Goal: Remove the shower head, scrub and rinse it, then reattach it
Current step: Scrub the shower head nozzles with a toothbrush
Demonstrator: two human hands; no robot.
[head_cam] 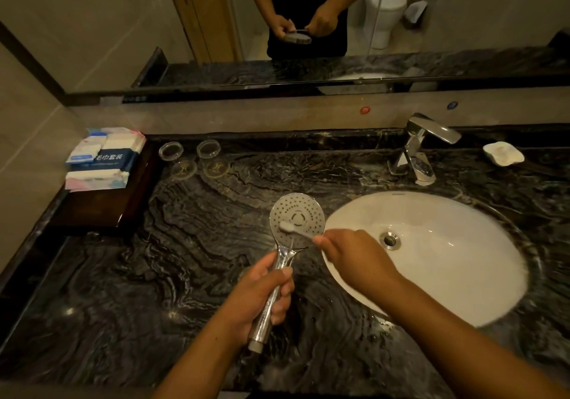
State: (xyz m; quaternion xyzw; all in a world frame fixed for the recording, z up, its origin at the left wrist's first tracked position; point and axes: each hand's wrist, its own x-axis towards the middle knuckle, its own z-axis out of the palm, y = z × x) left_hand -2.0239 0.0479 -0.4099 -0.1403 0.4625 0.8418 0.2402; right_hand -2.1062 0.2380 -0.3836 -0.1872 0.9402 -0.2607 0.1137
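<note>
From the head camera, the shower head (296, 220) is off its hose and held face-up over the dark marble surface (154, 290), just left of the white sink (447, 275). The left hand (262, 293) has its grip clamped round the chrome handle, fingers wrapped about its middle. The right hand (354, 258) has its grip pinched together on a toothbrush (296, 229), whose bristle end lies on the perforated face near the centre ring.

The shower head looks stiff and fairly light, but the polished handle is probably slippery when wet, so the full wrap at mid-handle seems the safest hold; the wide disc would be awkward to grasp.

There is open room on the surface to the left and front. The sink rim lies close on the right, the tap (416, 152) stands well behind it, and two glass dishes (189, 150) sit far back, well apart from the work.
</note>
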